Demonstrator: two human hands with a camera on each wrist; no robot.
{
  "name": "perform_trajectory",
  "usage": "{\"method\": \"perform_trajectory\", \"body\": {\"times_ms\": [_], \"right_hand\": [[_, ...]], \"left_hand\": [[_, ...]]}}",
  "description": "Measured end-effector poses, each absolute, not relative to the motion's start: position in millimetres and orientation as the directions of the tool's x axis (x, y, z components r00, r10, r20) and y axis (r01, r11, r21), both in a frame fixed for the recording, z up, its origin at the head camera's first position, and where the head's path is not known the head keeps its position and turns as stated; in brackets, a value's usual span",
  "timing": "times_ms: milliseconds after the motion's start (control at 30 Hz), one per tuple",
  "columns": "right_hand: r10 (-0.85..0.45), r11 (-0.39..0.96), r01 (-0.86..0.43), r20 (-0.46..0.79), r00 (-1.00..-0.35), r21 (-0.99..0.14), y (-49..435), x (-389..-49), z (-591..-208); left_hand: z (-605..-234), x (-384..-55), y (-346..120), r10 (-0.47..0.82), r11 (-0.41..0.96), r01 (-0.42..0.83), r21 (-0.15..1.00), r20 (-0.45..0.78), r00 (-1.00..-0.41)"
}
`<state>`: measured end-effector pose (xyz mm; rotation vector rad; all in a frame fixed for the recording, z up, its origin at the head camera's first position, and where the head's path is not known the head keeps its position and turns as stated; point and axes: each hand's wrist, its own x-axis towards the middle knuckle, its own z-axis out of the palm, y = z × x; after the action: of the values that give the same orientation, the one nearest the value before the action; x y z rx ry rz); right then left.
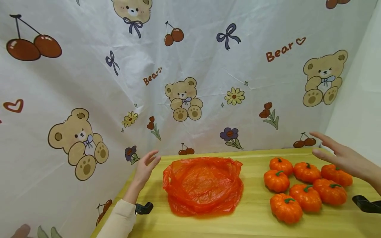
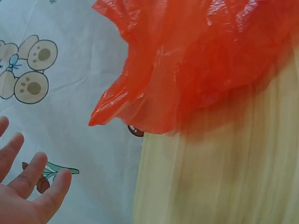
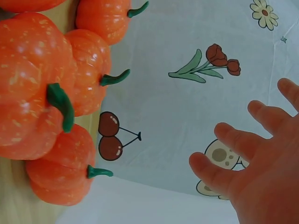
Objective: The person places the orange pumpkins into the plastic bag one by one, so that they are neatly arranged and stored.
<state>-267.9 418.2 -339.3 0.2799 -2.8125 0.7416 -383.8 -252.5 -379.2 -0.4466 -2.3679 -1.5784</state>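
A translucent red plastic bag (image 1: 205, 186) lies spread on the wooden table, its mouth toward the back; it also fills the upper part of the left wrist view (image 2: 187, 60). My left hand (image 1: 146, 168) hovers just left of the bag, fingers relaxed and holding nothing. Several small orange toy pumpkins (image 1: 306, 197) with green stems sit grouped on the right side of the table. Above and beside the rightmost pumpkin (image 1: 336, 175) hangs my right hand (image 1: 342, 155), its fingers extended and nothing in them. In the right wrist view, pumpkins (image 3: 28, 88) stand left of the spread fingers (image 3: 215, 175).
The yellowish wooden table (image 1: 256, 221) meets a white cloth (image 1: 208, 66) printed with bears, cherries and flowers, which hangs behind it and along the left. A plain white wall (image 1: 357, 99) borders the right. Black wrist-camera mounts (image 1: 144, 208) show near both wrists.
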Motion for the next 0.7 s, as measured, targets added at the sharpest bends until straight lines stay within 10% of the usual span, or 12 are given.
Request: {"method": "perform_trajectory", "body": {"times_ms": [700], "right_hand": [[-0.129, 0.796, -0.320, 0.371, -0.919, -0.515, 438, -252, -401]], "left_hand": [[-426, -378, -241, 0.064, 0.209, 0.281, 0.937, 0.273, -0.960]]}}
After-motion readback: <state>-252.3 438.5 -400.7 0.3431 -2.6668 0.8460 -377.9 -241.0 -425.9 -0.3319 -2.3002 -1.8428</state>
